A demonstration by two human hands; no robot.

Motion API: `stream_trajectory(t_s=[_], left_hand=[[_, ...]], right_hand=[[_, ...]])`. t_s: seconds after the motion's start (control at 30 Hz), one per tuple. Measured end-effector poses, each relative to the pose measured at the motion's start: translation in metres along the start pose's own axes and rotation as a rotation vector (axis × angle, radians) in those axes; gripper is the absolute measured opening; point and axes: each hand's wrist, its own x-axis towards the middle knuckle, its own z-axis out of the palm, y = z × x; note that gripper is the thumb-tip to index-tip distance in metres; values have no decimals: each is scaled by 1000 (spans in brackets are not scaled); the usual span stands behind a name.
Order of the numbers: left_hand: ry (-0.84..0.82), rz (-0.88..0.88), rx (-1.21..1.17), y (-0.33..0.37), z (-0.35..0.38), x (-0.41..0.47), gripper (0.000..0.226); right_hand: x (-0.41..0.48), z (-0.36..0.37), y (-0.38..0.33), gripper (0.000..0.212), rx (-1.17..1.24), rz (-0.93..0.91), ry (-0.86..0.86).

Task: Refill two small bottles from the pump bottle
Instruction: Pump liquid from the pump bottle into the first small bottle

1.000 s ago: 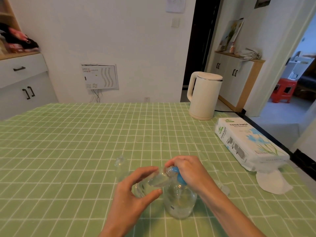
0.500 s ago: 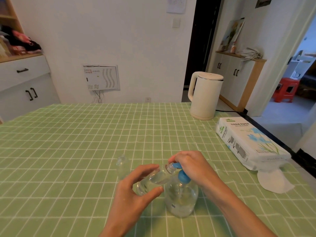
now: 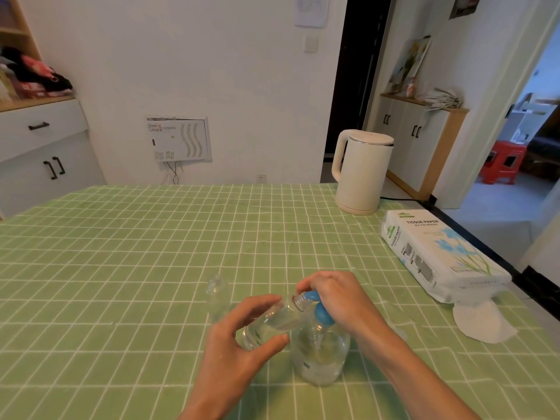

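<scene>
A clear pump bottle [image 3: 319, 356] with a blue pump head [image 3: 318, 310] stands near the table's front edge. My right hand [image 3: 336, 298] lies over the pump head with fingers curled round it. My left hand [image 3: 239, 341] grips a small clear bottle [image 3: 272, 324], tilted with its open threaded neck against the blue spout. A second small clear bottle [image 3: 216, 298] stands upright just left of my hands, apart from them.
A green checked cloth covers the table [image 3: 136, 268]. A cream kettle [image 3: 360, 171] stands at the far right. A tissue paper pack [image 3: 436, 256] and a loose white tissue [image 3: 481, 322] lie along the right edge. A small clear cap [image 3: 398, 331] sits by my right forearm.
Both hands hold the same grip on the small bottle and the pump head. The right hand and pump head have risen slightly between the earlier frames and now.
</scene>
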Motion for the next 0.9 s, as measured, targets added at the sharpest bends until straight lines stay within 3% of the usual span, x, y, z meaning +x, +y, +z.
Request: stream_trajectory(t_s=[0.23, 0.7, 0.9], left_hand=[[20, -4, -54, 8, -1, 1, 50], [8, -17, -16, -1, 1, 0, 61], [29, 4, -66, 7, -1, 2, 51]], right_hand=[[0, -4, -3, 34, 5, -27, 4], [2, 2, 8, 38, 28, -66, -12], [2, -6, 1, 34, 69, -188, 7]])
